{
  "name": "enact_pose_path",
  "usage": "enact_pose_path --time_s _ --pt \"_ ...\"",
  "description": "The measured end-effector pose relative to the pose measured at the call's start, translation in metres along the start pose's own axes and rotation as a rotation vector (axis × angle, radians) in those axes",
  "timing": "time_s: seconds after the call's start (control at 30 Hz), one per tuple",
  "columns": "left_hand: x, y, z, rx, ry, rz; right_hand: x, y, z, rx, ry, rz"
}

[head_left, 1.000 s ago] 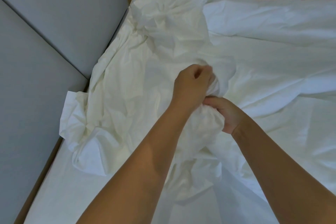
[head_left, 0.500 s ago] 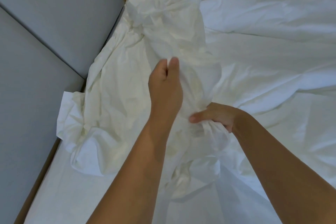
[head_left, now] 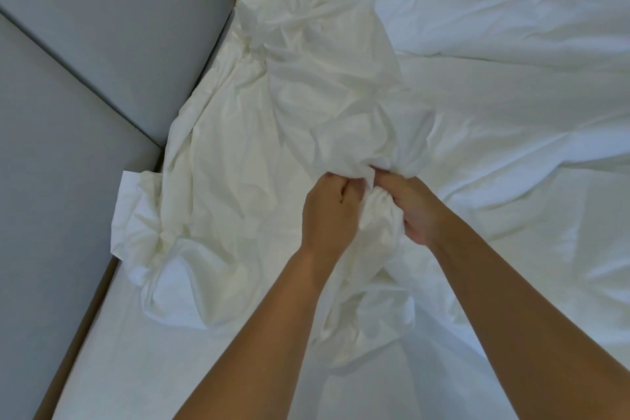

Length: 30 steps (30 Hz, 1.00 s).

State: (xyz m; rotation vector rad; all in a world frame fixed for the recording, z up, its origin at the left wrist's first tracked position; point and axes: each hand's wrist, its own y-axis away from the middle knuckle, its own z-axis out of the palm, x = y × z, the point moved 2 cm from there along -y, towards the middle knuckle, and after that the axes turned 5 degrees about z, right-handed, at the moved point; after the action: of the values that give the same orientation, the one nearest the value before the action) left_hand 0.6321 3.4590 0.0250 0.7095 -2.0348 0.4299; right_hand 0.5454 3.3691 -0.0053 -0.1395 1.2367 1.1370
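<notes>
A crumpled cream-white sheet (head_left: 306, 85) lies heaped on the bed, running from the far edge down to my hands. My left hand (head_left: 327, 211) grips a gathered fold of it with curled fingers. My right hand (head_left: 410, 206) sits right beside the left and clutches a bunched wad of the same sheet. Both hands meet at the middle of the view. Below them the cloth hangs in a twisted bundle between my forearms.
A white duvet (head_left: 511, 61) covers the right side of the bed. The flat white mattress sheet (head_left: 143, 351) shows at the lower left. A grey padded headboard (head_left: 68, 112) lines the left side, with a wooden frame edge (head_left: 85, 324) below it.
My left hand had lifted a fold upward, then came back down next to my right hand and took a new grip. The sheet has been gathered closer to me.
</notes>
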Motion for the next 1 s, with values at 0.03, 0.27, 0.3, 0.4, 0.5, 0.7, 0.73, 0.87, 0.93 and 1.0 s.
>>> enact_pose_path --time_s 0.03,0.27,0.3,0.4,0.5,0.7,0.73,0.87,0.93,1.0 --pt "0.003 0.0 -0.004 0.046 0.057 -0.019 -0.003 0.002 -0.003 -0.038 0.076 0.013" --pt "0.023 0.031 0.002 0.137 0.51 -0.354 -0.014 0.02 -0.018 -0.439 0.525 0.531" --pt "0.026 0.037 0.005 0.114 0.505 -0.365 -0.012 0.02 -0.013 -0.452 0.594 0.534" --pt "0.034 0.034 0.012 -0.02 0.31 -0.242 0.004 0.018 -0.001 -0.268 0.531 0.31" --pt "0.048 0.021 0.018 -0.185 0.193 -0.08 0.027 0.023 0.003 -0.077 -0.092 0.186" --pt "-0.011 0.014 0.001 -0.133 -0.275 -0.437 0.026 0.02 0.021 -0.182 -0.554 0.17" --pt "-0.025 0.018 -0.002 -0.175 -0.258 -0.571 0.027 0.018 0.024 -0.157 -0.533 0.179" --pt "-0.054 0.023 -0.005 -0.16 0.032 -0.654 0.032 0.014 0.03 -0.042 -0.41 0.243" --pt "-0.051 0.021 -0.016 -0.026 -0.042 -0.483 0.031 0.013 0.029 -0.001 -0.33 0.232" --pt "-0.041 0.024 -0.029 0.15 -0.057 -0.277 0.029 0.014 0.029 -0.028 -0.244 0.232"
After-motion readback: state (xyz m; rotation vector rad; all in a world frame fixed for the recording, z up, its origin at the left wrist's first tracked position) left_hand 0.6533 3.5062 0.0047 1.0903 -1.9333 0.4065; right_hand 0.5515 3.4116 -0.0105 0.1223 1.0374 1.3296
